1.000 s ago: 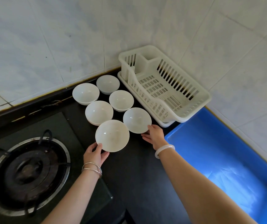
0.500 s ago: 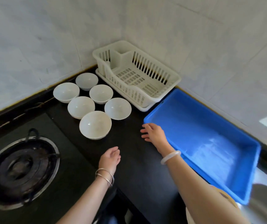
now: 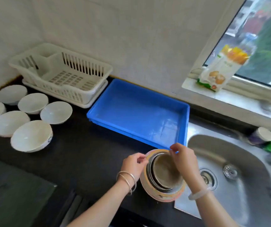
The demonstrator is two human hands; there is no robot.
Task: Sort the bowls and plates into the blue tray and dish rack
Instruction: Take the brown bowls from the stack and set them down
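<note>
left hand (image 3: 134, 164): curled at the left rim of the dish stack (image 3: 164, 172), with the rim pinched between thumb and fingers; two thin silver bangles (image 3: 126, 179) are worn at the wrist.
right hand (image 3: 184, 158): curled over the far rim of the same stack, with the rim pinched; a pale round bangle (image 3: 198, 194) is worn at the wrist.
dish stack: round pastel-rimmed plates with grey metal-looking dishes nested inside. It is tilted and held between both hands at the front of the black counter (image 3: 82, 153), just beside the sink. The view is blurred, so contact with the counter cannot be told.
blue tray (image 3: 131, 112): rectangular blue plastic, set on the counter just behind the hands, between rack and sink.
dish rack (image 3: 62, 74): white slatted plastic on a white drip tray, placed in the corner just beside the tray's left end.
white bowls (image 3: 31, 135): six round ceramic ones, upright, clustered on the counter in front of the rack, well apart from both hands.
sink (image 3: 239, 163): stainless steel basin, seen at the right.
carton (image 3: 221, 69): printed, stood on the window sill.
</note>
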